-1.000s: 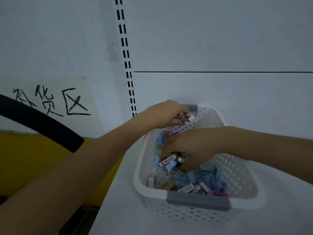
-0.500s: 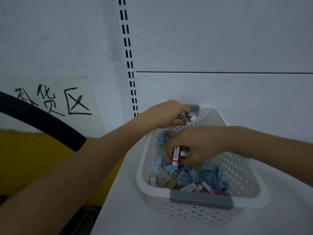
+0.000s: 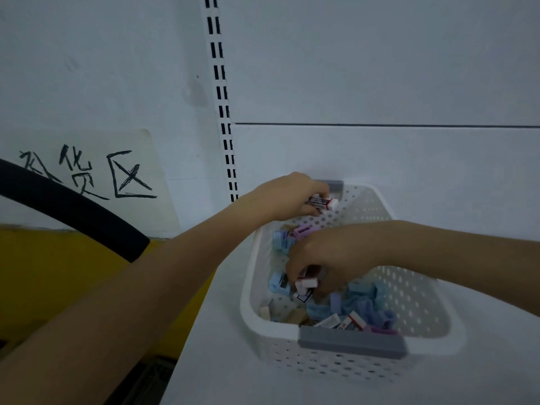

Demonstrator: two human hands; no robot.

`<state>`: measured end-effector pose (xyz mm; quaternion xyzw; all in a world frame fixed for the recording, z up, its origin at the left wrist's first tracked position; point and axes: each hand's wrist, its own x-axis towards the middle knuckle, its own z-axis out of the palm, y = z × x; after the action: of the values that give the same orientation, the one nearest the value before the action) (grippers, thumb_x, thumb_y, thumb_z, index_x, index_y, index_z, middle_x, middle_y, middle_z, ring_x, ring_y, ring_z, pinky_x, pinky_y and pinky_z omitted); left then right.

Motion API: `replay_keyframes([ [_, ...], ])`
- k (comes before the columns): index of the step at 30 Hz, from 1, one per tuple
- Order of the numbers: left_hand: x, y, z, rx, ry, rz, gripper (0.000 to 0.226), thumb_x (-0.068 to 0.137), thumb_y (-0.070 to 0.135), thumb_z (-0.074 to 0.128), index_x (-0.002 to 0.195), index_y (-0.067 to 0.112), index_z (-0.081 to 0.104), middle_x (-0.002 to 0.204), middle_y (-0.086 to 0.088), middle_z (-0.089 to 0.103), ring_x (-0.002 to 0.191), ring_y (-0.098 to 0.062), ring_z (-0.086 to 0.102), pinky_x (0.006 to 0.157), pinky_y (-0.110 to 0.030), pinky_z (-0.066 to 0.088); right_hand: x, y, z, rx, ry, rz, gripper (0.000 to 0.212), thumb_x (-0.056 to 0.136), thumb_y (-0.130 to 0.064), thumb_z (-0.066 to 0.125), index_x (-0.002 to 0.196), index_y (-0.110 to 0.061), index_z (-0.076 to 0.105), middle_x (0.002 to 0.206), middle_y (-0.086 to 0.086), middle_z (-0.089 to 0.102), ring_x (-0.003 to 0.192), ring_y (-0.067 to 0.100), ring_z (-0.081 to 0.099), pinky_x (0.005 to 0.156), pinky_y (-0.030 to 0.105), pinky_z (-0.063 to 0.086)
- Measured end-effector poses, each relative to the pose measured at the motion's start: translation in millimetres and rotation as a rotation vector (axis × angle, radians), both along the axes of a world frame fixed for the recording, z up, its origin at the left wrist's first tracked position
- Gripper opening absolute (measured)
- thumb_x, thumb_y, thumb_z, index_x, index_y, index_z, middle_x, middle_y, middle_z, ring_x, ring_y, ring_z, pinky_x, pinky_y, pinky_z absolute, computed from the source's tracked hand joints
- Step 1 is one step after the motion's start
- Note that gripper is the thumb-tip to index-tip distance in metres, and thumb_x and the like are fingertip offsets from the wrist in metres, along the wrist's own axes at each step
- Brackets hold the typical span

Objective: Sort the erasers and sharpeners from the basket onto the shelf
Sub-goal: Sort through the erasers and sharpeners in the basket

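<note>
A white perforated basket (image 3: 420,290) with grey handles stands on the white shelf (image 3: 222,361). Inside lie several blue and purple sharpeners (image 3: 359,305) and white sleeved erasers (image 3: 347,321). My left hand (image 3: 287,197) hovers over the basket's far left corner and holds a few erasers (image 3: 324,201) in its curled fingers. My right hand (image 3: 327,255) reaches down into the basket's left half and pinches a white eraser (image 3: 305,285) among the pile. Its fingertips are partly hidden.
The shelf's white back panel (image 3: 380,153) rises right behind the basket, with a slotted upright (image 3: 223,112) to the left. A paper sign with handwriting (image 3: 87,173) hangs further left, above a yellow surface (image 3: 43,276) and a black curved bar (image 3: 73,211).
My right hand has dipped back down into the pile with the eraser it lifted. The left hand has stayed in place with its erasers.
</note>
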<state>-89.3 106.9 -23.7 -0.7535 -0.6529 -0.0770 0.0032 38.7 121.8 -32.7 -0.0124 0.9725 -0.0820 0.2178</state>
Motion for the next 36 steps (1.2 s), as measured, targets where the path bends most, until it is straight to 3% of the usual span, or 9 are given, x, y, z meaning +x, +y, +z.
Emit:
replay_keyframes([
  [3, -0.3, -0.6, 0.8, -0.002, -0.005, -0.006, 0.025, 0.089, 0.02, 0.058, 0.113, 0.012, 0.055, 0.104, -0.011, 0.058, 0.094, -0.024, 0.054, 0.079, -0.033, 0.042, 0.1, 0.7, 0.0, -0.026, 0.052, -0.011, 0.031, 0.083, -0.016, 0.065, 0.113, -0.011, 0.06, 0.107, 0.004, 0.061, 0.085, 0.008, 0.048, 0.065, 0.013, 0.035],
  [5, -0.6, -0.5, 0.8, -0.008, -0.014, -0.01, 0.025, 0.089, 0.021, 0.058, 0.113, 0.012, 0.055, 0.105, -0.012, 0.058, 0.094, -0.025, 0.054, 0.08, -0.034, 0.043, 3.0, 0.9, 2.7, -0.026, 0.09, -0.041, 0.031, 0.084, -0.017, 0.064, 0.115, -0.012, 0.06, 0.111, 0.0, 0.061, 0.087, 0.002, 0.045, 0.067, 0.005, 0.033],
  [13, -5.2, 2.4, 0.1, 0.003, -0.071, -0.047, 0.023, 0.09, 0.021, 0.057, 0.112, 0.013, 0.057, 0.104, -0.011, 0.06, 0.092, -0.022, 0.054, 0.074, -0.029, 0.04, 24.2, 3.2, 37.2, 0.082, 0.27, -0.201, 0.032, 0.083, -0.022, 0.066, 0.114, -0.019, 0.06, 0.108, -0.01, 0.058, 0.086, 0.002, 0.047, 0.075, 0.015, 0.037],
  [17, -3.6, -1.3, 11.0, -0.023, -0.012, -0.069, 0.022, 0.09, 0.019, 0.058, 0.11, 0.01, 0.057, 0.103, -0.012, 0.061, 0.096, -0.026, 0.056, 0.074, -0.03, 0.041, 56.9, 9.4, 69.9, 0.152, 0.446, -0.286, 0.026, 0.078, -0.023, 0.071, 0.103, -0.021, 0.064, 0.095, -0.006, 0.063, 0.075, 0.007, 0.05, 0.066, 0.013, 0.035],
  [20, 15.8, 0.1, 34.7, -0.002, 0.067, -0.069, 0.03, 0.09, 0.023, 0.058, 0.116, 0.011, 0.055, 0.105, -0.013, 0.06, 0.099, -0.026, 0.053, 0.075, -0.028, 0.036, 90.6, 22.3, 88.4, 0.223, 0.503, -0.358, 0.024, 0.077, -0.025, 0.072, 0.099, -0.022, 0.064, 0.091, -0.007, 0.063, 0.067, 0.0, 0.048, 0.063, 0.013, 0.034],
  [24, 66.5, 15.4, 66.1, 0.052, 0.121, -0.088, 0.027, 0.088, 0.023, 0.06, 0.112, 0.012, 0.057, 0.096, -0.007, 0.058, 0.089, -0.022, 0.052, 0.074, -0.028, 0.039, 142.4, 42.5, 91.4, 0.264, 0.478, -0.496, 0.023, 0.077, -0.025, 0.072, 0.098, -0.023, 0.063, 0.092, -0.003, 0.064, 0.069, 0.006, 0.05, 0.064, 0.02, 0.036],
  [29, 161.7, 40.2, 71.6, -0.003, 0.004, -0.08, 0.014, 0.085, 0.017, 0.062, 0.099, 0.017, 0.06, 0.077, 0.0, 0.063, 0.068, -0.019, 0.062, 0.073, -0.03, 0.05, 239.1, 71.4, 76.5, 0.224, 0.365, -0.685, 0.022, 0.076, -0.021, 0.073, 0.095, -0.017, 0.064, 0.081, -0.001, 0.066, 0.072, 0.019, 0.061, 0.07, 0.03, 0.047],
  [33, 246.3, 61.1, 54.3, -0.102, 0.016, -0.122, 0.015, 0.087, 0.018, 0.061, 0.101, 0.019, 0.059, 0.067, 0.01, 0.054, 0.069, -0.017, 0.061, 0.058, -0.025, 0.044, 336.1, 93.7, 66.8, 0.268, 0.27, -0.78, 0.022, 0.075, -0.022, 0.075, 0.094, -0.017, 0.065, 0.085, -0.005, 0.065, 0.072, 0.016, 0.061, 0.064, 0.016, 0.041],
  [36, 311.4, 83.3, 44.3, -0.108, 0.036, -0.163, 0.013, 0.087, 0.019, 0.061, 0.1, 0.019, 0.058, 0.064, 0.011, 0.051, 0.069, -0.017, 0.06, 0.051, -0.022, 0.036, 410.5, 107.2, 65.4, 0.28, 0.236, -0.879, 0.018, 0.076, -0.022, 0.074, 0.089, -0.019, 0.063, 0.077, -0.008, 0.061, 0.069, 0.012, 0.06, 0.057, 0.006, 0.037],
])
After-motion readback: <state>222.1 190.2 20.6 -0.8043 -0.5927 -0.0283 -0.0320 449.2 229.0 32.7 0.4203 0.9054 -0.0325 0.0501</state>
